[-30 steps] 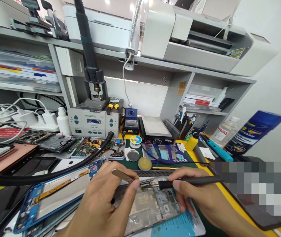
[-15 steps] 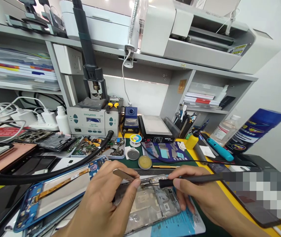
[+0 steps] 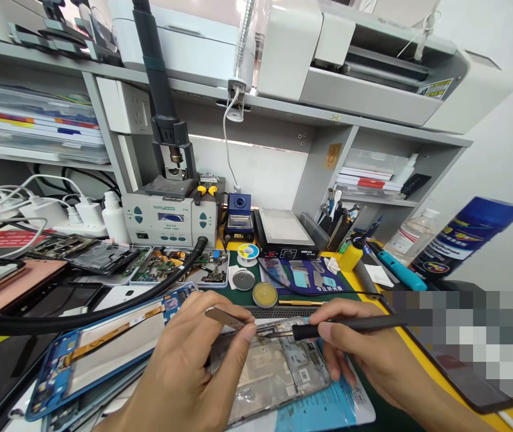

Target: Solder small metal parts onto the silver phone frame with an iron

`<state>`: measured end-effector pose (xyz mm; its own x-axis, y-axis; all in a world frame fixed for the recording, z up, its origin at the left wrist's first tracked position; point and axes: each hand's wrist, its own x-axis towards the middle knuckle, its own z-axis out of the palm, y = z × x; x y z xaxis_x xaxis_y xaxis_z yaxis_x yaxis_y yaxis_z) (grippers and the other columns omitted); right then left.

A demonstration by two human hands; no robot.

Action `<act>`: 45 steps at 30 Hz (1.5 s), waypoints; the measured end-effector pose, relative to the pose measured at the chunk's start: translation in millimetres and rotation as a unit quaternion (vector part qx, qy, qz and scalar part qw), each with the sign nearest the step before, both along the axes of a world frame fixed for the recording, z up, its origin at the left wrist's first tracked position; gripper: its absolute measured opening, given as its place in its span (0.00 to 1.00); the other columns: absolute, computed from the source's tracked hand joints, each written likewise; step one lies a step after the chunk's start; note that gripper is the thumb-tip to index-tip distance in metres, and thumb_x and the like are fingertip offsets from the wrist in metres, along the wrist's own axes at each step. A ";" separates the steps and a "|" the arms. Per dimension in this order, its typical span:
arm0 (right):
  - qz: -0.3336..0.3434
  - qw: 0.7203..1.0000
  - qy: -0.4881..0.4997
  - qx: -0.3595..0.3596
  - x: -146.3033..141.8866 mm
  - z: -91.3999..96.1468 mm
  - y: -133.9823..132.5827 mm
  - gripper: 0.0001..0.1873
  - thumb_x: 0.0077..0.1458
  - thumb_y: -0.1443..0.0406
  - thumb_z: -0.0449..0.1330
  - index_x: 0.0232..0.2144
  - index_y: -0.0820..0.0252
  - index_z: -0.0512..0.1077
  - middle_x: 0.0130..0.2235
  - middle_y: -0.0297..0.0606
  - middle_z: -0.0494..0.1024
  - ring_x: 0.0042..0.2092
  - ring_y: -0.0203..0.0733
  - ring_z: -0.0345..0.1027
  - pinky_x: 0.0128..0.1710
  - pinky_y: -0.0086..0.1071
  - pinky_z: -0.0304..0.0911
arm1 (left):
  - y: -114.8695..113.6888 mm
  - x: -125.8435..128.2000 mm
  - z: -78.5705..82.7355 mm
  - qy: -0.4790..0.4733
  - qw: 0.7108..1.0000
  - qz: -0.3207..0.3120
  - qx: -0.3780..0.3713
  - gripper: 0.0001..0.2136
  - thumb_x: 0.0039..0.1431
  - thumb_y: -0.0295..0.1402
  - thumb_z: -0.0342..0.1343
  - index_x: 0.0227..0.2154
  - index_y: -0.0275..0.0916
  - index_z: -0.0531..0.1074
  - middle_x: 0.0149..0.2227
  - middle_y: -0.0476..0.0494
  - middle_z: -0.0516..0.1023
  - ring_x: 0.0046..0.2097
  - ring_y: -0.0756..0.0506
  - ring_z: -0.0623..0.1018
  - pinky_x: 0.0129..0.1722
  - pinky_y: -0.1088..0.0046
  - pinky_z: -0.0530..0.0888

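Note:
In the head view my left hand (image 3: pixel 197 360) pinches metal tweezers (image 3: pixel 224 318) between thumb and fingers. Their tips point at the upper edge of a grey metal phone frame (image 3: pixel 265 372). My right hand (image 3: pixel 355 342) grips a soldering iron (image 3: pixel 350 326) by its black handle. Its thin tip reaches leftward over the frame's upper part, close to the tweezers. Whether the two tips touch is too small to tell. The frame lies flat on a blue and white sheet (image 3: pixel 323 414), and my left hand hides its left end.
Left of my hands, a blue phone frame (image 3: pixel 44 384) lies on other phone parts. A thick black hose (image 3: pixel 116 312) crosses above it from the hot-air station (image 3: pixel 170 222). Beyond the hands are a tin of yellowish paste (image 3: pixel 265 295) and a solder spool (image 3: pixel 248 252). A spray can (image 3: pixel 467 240) leans at right.
The soldering iron's tip has shifted slightly, with its handle a little more level. My left hand and the tweezers hold almost the same place.

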<state>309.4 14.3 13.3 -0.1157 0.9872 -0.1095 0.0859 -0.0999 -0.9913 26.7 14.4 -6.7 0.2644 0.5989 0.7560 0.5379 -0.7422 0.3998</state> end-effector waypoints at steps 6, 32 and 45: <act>-0.004 1.000 0.015 -0.004 -1.0 2.3 -1.2 0.16 0.57 0.54 0.79 0.35 0.61 0.88 0.16 0.36 0.80 0.16 0.36 0.70 0.14 0.21 0.61 | 1.0 1.4 2.4 -0.020 0.999 0.013 0.023 0.06 0.76 0.28 0.58 0.47 0.45 0.79 0.41 0.52 0.86 0.42 0.49 0.86 0.45 0.74 0.80; -0.066 0.995 0.065 -0.033 -15.3 17.5 -10.5 0.29 0.44 0.46 0.88 0.31 0.62 0.86 0.24 0.37 0.86 0.17 0.32 0.75 0.15 0.17 0.65 | -1.9 -13.1 1.3 -0.017 0.996 0.086 -0.018 0.04 0.75 0.39 0.62 0.46 0.57 0.81 0.41 0.59 0.90 0.39 0.48 0.90 0.43 0.78 0.88; -0.061 0.995 0.059 -0.047 -12.8 20.5 -12.0 0.19 0.47 0.55 0.88 0.31 0.60 0.88 0.21 0.36 0.85 0.18 0.32 0.74 0.17 0.18 0.66 | -2.2 -12.4 -6.2 -0.042 0.994 0.100 -0.021 0.05 0.76 0.41 0.60 0.45 0.61 0.82 0.39 0.61 0.90 0.38 0.47 0.90 0.40 0.77 0.88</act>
<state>296.5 2.3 33.7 -0.0125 0.9808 -0.1946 -0.0486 -0.1950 -0.9796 14.4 12.2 -12.9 0.0735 0.6641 0.7440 0.6357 -0.6060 0.4781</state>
